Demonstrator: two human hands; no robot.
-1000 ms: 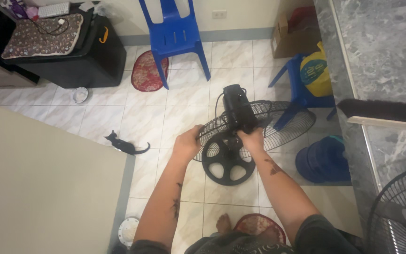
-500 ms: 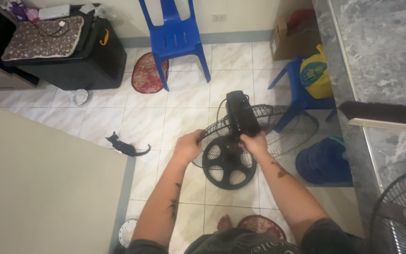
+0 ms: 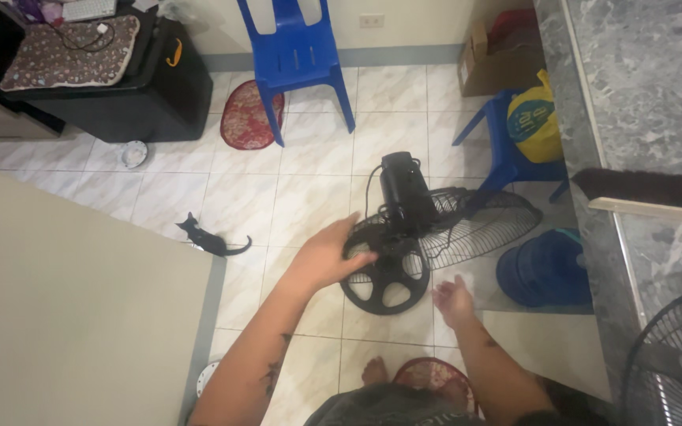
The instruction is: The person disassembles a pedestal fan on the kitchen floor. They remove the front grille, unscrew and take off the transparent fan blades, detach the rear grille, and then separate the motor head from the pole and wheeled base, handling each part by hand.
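Head view showed the left hand (image 3: 327, 254) spread open, fingers reaching onto the near-left rim of the black stand fan (image 3: 404, 229), which stood on the white tiled floor (image 3: 309, 189) in the middle of the scene. The right hand (image 3: 453, 298) hung open just near-right of the round base (image 3: 384, 276), palm up, gripping nothing and apart from the fan. By my judgement, steadying this fan called for both palms set low on opposite sides, clear of the wire grille (image 3: 479, 225), which looked easy to bend. Open tiles lay to the far left. Closer in, a blue chair (image 3: 297, 55) stood far, a second blue chair (image 3: 507, 150) and a blue water jug (image 3: 546, 268) crowded the right, and a small black cat (image 3: 207, 239) sat left beside a pale wall edge (image 3: 216, 260).
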